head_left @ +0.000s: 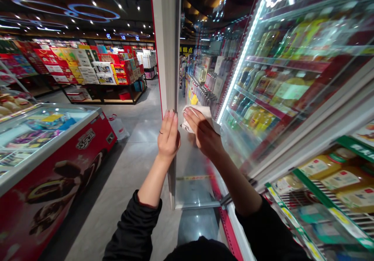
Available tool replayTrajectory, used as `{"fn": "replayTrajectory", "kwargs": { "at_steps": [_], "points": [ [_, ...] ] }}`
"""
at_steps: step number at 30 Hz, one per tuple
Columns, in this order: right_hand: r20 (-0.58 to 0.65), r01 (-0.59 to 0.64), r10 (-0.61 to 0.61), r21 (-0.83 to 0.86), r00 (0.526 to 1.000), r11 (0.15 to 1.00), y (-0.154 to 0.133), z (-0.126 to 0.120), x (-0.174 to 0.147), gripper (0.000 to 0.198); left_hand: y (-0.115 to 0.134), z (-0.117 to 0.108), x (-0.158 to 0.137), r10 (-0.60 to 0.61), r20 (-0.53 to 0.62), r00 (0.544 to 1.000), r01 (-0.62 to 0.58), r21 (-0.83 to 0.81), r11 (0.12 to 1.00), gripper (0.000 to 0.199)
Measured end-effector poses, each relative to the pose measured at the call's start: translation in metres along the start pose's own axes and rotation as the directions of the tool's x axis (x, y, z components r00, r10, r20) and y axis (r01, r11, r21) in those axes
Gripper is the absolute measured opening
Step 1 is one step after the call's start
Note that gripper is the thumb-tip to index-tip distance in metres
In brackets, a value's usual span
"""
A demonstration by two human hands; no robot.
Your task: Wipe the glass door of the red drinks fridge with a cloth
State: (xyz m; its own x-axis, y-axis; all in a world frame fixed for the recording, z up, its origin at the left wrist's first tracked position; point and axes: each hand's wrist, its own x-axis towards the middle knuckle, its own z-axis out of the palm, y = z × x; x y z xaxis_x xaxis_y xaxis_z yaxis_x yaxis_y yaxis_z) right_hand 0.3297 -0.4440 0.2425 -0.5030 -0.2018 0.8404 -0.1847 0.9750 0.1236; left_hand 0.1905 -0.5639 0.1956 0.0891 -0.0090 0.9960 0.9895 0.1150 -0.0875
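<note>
1. Nearest the camera, black sleeves [131, 230] sit back from the wrists, leaving both forearms bare, which likely keeps fabric off the glass.
2. At lower right, juice bottles [349, 179] lie on green-edged racks, labels outward, presumably for shoppers to read.
3. The left hand [168, 136], a dark ring on one finger, rests against the pale door frame [168, 58], its fingers straight and together rather than curled; the placement appears to steady the door. Its thumb is out of sight.
4. Just beside it, the right hand [206, 134] lies over a white cloth [201, 115], fingers close together across the fabric. Whether they pinch it or merely press cannot be told; the spread hand probably evens the pressure.
5. The cloth sits under those fingers against the glass door [193, 163], near the frame's inner edge. The door stands swung out from the cooler.
6. Beyond the pane, lit shelves hold rows of upright drink bottles [271, 80], blurred.
7. Across the aisle at left stands a red chest freezer [101, 136], its clear top showing packaged goods; a white plastic bag [118, 126] rests on the floor beside it.
8. Farther back, boxed goods [108, 70] are stacked on a low black stand, fronts facing the aisle, likely for display.
</note>
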Motion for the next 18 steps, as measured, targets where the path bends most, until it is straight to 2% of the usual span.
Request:
{"fn": "replayTrajectory", "kwargs": {
  "at_steps": [3,6,10,13,18],
  "points": [
    [-0.083,-0.013,0.013,-0.008,0.996,1.000,0.008,-0.002,-0.012,0.075,0.003,0.001,0.005,0.037,-0.038,0.999,-0.033,0.098,0.995,0.070],
    [-0.144,-0.037,0.035,-0.013,0.989,0.999,0.011,0.004,-0.005,0.078,0.004,0.001,0.006,0.039,-0.049,0.998,-0.033,0.114,0.993,0.072],
    [-0.063,-0.020,0.022,0.030,0.998,0.999,0.004,0.014,0.006,0.081,0.002,0.002,0.001,0.035,-0.044,0.998,-0.032,0.060,0.998,0.072],
    [0.019,0.012,-0.013,0.034,1.000,0.999,-0.002,0.011,-0.004,0.083,0.000,0.004,-0.007,-0.013,-0.001,1.000,0.013,0.107,0.994,0.073],
    [-0.016,-0.002,0.002,0.048,1.000,0.999,0.000,0.001,-0.025,0.084,0.002,0.000,-0.025,-0.055,0.070,0.996,0.047,0.101,0.994,0.076]
  ]
}}
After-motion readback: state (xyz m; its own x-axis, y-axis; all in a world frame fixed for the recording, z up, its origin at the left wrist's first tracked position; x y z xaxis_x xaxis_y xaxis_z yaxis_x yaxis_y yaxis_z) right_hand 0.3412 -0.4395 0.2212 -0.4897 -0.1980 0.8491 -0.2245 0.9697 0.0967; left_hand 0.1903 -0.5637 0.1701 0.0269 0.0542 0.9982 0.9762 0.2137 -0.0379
